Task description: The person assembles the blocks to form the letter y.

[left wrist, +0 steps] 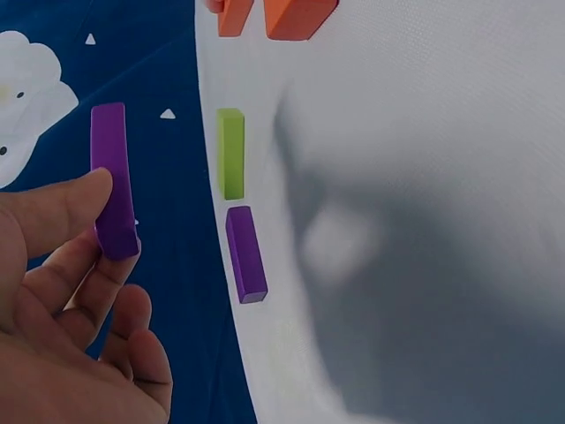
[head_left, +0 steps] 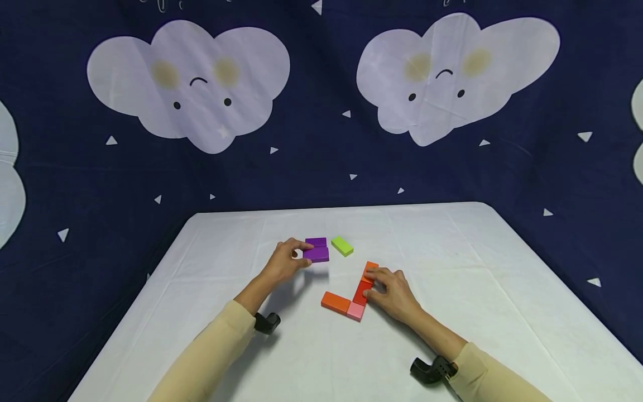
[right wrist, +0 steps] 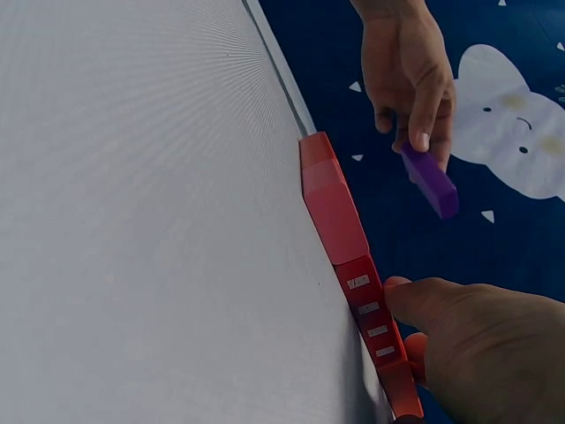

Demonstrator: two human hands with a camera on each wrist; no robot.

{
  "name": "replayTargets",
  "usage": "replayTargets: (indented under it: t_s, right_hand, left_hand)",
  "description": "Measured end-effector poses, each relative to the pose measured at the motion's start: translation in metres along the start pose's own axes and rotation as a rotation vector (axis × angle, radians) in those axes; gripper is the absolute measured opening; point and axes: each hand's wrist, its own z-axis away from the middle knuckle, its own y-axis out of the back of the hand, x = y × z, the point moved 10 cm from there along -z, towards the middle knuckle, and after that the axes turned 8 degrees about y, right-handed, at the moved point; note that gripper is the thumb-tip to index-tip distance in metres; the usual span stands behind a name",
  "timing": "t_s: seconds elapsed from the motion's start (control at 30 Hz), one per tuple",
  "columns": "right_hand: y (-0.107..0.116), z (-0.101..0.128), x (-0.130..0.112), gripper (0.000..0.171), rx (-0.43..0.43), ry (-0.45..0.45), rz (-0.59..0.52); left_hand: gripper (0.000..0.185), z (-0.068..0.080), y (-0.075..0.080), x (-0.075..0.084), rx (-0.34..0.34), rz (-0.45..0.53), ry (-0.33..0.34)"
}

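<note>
Above the white counter (head_left: 427,240), we see the left hand (head_left: 285,262) pinching a raised purple block (head_left: 316,255) toward one end, thumb on one face and fingers curled against the other; that grip seems chosen to leave much of the block jutting free. A second purple block (head_left: 316,242) lies on the counter with a lime-green block (head_left: 342,246) just beside it, perhaps there for easy reach. Nearer us, a pink block (head_left: 355,311) forms the corner of a bent line: an orange block (head_left: 335,302) runs off to its left, while a red block (head_left: 361,292) and a second orange block (head_left: 371,266) lead away. The right hand (head_left: 394,293) rests against these last two, fingers loosely bent and parted, probably to steady their alignment; we notice no clear pinch.
</note>
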Motion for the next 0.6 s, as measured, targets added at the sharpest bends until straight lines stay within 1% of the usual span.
replayTargets:
  t_s: [0.1, 0.2, 0.4, 0.6]
  right_hand:
    - [0.0, 0.0, 0.0, 0.043, 0.002, 0.003, 0.001]
    - [0.0, 0.0, 0.0, 0.042, 0.007, 0.008, 0.003]
    - [-0.001, 0.0, 0.001, 0.042, 0.002, 0.002, 0.005]
    - [0.0, 0.0, 0.0, 0.042, 0.002, 0.004, 0.004]
  left_hand:
    - [0.033, 0.005, 0.001, 0.001, -0.025, 0.024, -0.007]
    - [0.033, 0.008, 0.002, 0.002, -0.047, 0.038, -0.032]
    - [0.034, 0.013, 0.001, 0.001, -0.108, 0.035, -0.068]
    - [0.033, 0.018, 0.0, -0.004, -0.16, 0.03, -0.076]
